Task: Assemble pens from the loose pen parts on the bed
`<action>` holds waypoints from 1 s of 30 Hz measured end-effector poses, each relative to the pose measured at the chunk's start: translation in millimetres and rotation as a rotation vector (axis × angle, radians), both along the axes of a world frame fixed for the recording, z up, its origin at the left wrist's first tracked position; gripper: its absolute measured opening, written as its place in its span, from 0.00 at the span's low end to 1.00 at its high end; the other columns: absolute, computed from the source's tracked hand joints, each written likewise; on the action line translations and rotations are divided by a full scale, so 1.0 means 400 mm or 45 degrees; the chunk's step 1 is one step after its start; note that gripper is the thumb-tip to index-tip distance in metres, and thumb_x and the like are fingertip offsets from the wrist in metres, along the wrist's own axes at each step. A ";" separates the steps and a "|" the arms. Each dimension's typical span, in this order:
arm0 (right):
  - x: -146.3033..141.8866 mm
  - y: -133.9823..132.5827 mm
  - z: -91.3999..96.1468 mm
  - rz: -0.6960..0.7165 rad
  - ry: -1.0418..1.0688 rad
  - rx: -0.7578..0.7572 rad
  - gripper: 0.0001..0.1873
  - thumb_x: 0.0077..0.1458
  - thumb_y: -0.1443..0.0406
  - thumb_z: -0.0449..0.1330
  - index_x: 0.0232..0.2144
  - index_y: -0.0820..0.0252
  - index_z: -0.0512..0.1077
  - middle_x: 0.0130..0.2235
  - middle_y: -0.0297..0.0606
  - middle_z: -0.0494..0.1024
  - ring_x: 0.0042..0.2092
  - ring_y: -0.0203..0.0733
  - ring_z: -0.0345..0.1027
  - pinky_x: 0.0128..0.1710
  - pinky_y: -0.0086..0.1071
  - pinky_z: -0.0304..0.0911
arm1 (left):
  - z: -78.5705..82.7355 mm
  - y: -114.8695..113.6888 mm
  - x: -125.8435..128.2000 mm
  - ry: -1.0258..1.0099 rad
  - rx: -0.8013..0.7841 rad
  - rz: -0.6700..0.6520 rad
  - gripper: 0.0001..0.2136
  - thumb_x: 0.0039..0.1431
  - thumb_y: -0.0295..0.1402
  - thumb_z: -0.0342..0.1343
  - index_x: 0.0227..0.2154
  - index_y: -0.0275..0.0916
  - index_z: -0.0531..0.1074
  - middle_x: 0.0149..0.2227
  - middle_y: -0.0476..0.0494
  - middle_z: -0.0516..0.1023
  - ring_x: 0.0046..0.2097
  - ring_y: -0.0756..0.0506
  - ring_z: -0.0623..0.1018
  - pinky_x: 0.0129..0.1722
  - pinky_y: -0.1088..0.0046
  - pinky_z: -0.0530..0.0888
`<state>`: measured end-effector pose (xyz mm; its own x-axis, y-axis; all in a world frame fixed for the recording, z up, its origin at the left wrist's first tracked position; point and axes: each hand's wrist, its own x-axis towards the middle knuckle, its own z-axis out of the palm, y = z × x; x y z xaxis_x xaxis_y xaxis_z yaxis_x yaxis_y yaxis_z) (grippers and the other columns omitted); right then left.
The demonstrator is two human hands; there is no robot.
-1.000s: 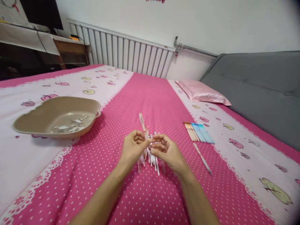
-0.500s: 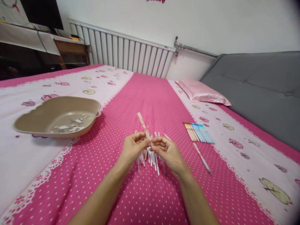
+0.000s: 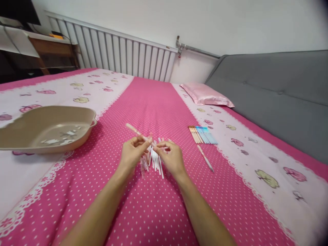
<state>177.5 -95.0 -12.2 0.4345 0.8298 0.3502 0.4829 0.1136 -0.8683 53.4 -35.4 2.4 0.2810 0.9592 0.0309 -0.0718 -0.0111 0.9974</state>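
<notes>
A slim pale-pink pen (image 3: 133, 128) slants between my hands, its far end pointing up and left. My left hand (image 3: 132, 152) is closed round its barrel with thumb and fingers. At the pen's near end, my right hand (image 3: 171, 157) is pinched, the fingertips partly hiding that end. Beneath both hands lies a loose pile: thin white refill-like sticks (image 3: 156, 162) in the middle, and clear pinkish pen parts (image 3: 144, 165) mostly to the left. Right of the pile, a single pink pen (image 3: 205, 159) rests on the sheet.
A neat row of orange and blue pens (image 3: 205, 135) lies at the right. On the left stands a beige basin (image 3: 48, 118) with small white pieces inside. A pink pillow (image 3: 207, 94) sits against the grey headboard (image 3: 269, 89). The polka-dot bedsheet (image 3: 151, 218) covers the bed.
The camera view has turned right, so everything sits further left. The pen in my hands has tipped flatter, its far end swinging left. Both hands keep their grip.
</notes>
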 end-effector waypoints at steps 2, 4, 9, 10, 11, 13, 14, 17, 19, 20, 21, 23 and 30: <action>0.007 0.003 -0.006 -0.069 -0.030 0.073 0.08 0.47 0.59 0.62 0.25 0.58 0.76 0.32 0.36 0.78 0.37 0.40 0.70 0.40 0.33 0.61 | -0.007 0.009 -0.005 0.185 0.208 0.118 0.22 0.43 0.47 0.60 0.35 0.33 0.72 0.30 0.44 0.75 0.27 0.49 0.72 0.27 0.72 0.69; 0.017 0.000 -0.016 -0.180 -0.044 0.128 0.08 0.47 0.60 0.62 0.26 0.58 0.76 0.33 0.37 0.78 0.38 0.40 0.70 0.41 0.32 0.61 | -0.020 0.015 -0.023 0.463 0.489 0.294 0.23 0.48 0.49 0.55 0.39 0.34 0.72 0.35 0.40 0.75 0.33 0.45 0.74 0.31 0.68 0.71; 0.066 -0.058 -0.051 -0.505 -0.198 0.127 0.09 0.49 0.60 0.60 0.28 0.60 0.77 0.37 0.40 0.77 0.41 0.41 0.69 0.45 0.34 0.61 | -0.077 -0.030 -0.146 0.996 1.070 0.598 0.23 0.56 0.47 0.46 0.43 0.32 0.69 0.45 0.32 0.73 0.49 0.38 0.70 0.51 0.57 0.65; 0.081 -0.079 -0.056 -0.550 -0.217 0.110 0.10 0.49 0.60 0.60 0.28 0.60 0.77 0.37 0.41 0.77 0.41 0.42 0.68 0.45 0.34 0.61 | -0.091 -0.049 -0.178 1.087 1.077 0.586 0.23 0.56 0.46 0.45 0.45 0.32 0.69 0.46 0.32 0.72 0.50 0.38 0.69 0.52 0.57 0.64; 0.100 -0.102 -0.058 -0.587 -0.228 0.095 0.11 0.50 0.59 0.59 0.29 0.61 0.77 0.37 0.42 0.77 0.42 0.42 0.68 0.45 0.35 0.60 | -0.103 -0.070 -0.210 1.176 1.053 0.601 0.24 0.57 0.46 0.43 0.46 0.32 0.68 0.48 0.31 0.70 0.52 0.37 0.68 0.53 0.57 0.63; 0.144 -0.155 -0.057 -0.662 -0.246 0.057 0.12 0.50 0.58 0.58 0.29 0.61 0.77 0.38 0.42 0.78 0.42 0.44 0.68 0.47 0.37 0.59 | -0.125 -0.112 -0.266 1.389 0.992 0.584 0.27 0.58 0.47 0.39 0.49 0.29 0.66 0.52 0.28 0.66 0.55 0.35 0.65 0.55 0.56 0.60; 0.169 -0.184 -0.055 -0.705 -0.254 0.029 0.13 0.50 0.58 0.58 0.30 0.61 0.77 0.39 0.43 0.78 0.43 0.45 0.67 0.47 0.38 0.59 | -0.134 -0.131 -0.288 1.502 0.965 0.540 0.29 0.58 0.47 0.36 0.50 0.26 0.65 0.54 0.25 0.64 0.57 0.34 0.63 0.56 0.56 0.59; 0.249 -0.269 -0.051 -0.862 -0.274 -0.083 0.13 0.49 0.59 0.57 0.30 0.62 0.77 0.39 0.45 0.78 0.43 0.47 0.67 0.46 0.38 0.58 | -0.153 -0.168 -0.325 1.724 0.876 0.420 0.34 0.57 0.48 0.33 0.53 0.22 0.61 0.56 0.23 0.60 0.59 0.32 0.59 0.58 0.56 0.56; 0.298 -0.317 -0.056 -0.946 -0.283 -0.180 0.14 0.48 0.58 0.57 0.29 0.61 0.78 0.39 0.45 0.78 0.42 0.48 0.68 0.44 0.38 0.59 | -0.159 -0.180 -0.330 1.781 0.828 0.361 0.35 0.57 0.49 0.33 0.55 0.22 0.59 0.57 0.22 0.59 0.60 0.31 0.58 0.58 0.55 0.55; 0.319 -0.337 -0.062 -0.987 -0.283 -0.232 0.14 0.47 0.58 0.57 0.30 0.60 0.78 0.39 0.45 0.78 0.41 0.49 0.68 0.42 0.38 0.59 | -0.161 -0.183 -0.330 1.791 0.814 0.343 0.35 0.57 0.49 0.34 0.56 0.22 0.59 0.57 0.22 0.59 0.60 0.31 0.58 0.58 0.55 0.55; 0.337 -0.353 -0.069 -1.027 -0.281 -0.282 0.15 0.47 0.57 0.57 0.30 0.60 0.78 0.39 0.46 0.78 0.40 0.49 0.68 0.40 0.38 0.59 | -0.160 -0.185 -0.329 1.791 0.808 0.330 0.35 0.57 0.48 0.34 0.56 0.22 0.59 0.57 0.21 0.60 0.60 0.31 0.59 0.58 0.55 0.54; 0.364 -0.373 -0.089 -1.079 -0.276 -0.367 0.16 0.46 0.56 0.57 0.30 0.59 0.79 0.38 0.45 0.79 0.38 0.49 0.69 0.37 0.37 0.59 | -0.157 -0.188 -0.327 1.776 0.817 0.317 0.34 0.58 0.47 0.35 0.56 0.21 0.59 0.57 0.20 0.60 0.60 0.31 0.59 0.58 0.55 0.54; 0.389 -0.368 -0.165 -1.093 -0.292 -0.525 0.17 0.47 0.54 0.56 0.32 0.56 0.79 0.31 0.42 0.80 0.30 0.45 0.69 0.30 0.34 0.59 | -0.146 -0.199 -0.327 1.832 0.848 0.325 0.33 0.58 0.47 0.33 0.55 0.23 0.61 0.56 0.24 0.64 0.59 0.33 0.61 0.58 0.58 0.55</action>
<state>333.2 -242.2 -78.1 0.9053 0.3397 0.2549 0.4216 -0.6465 -0.6358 -77.4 -114.9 -56.1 0.2863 0.9078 0.3063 0.9484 -0.3140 0.0439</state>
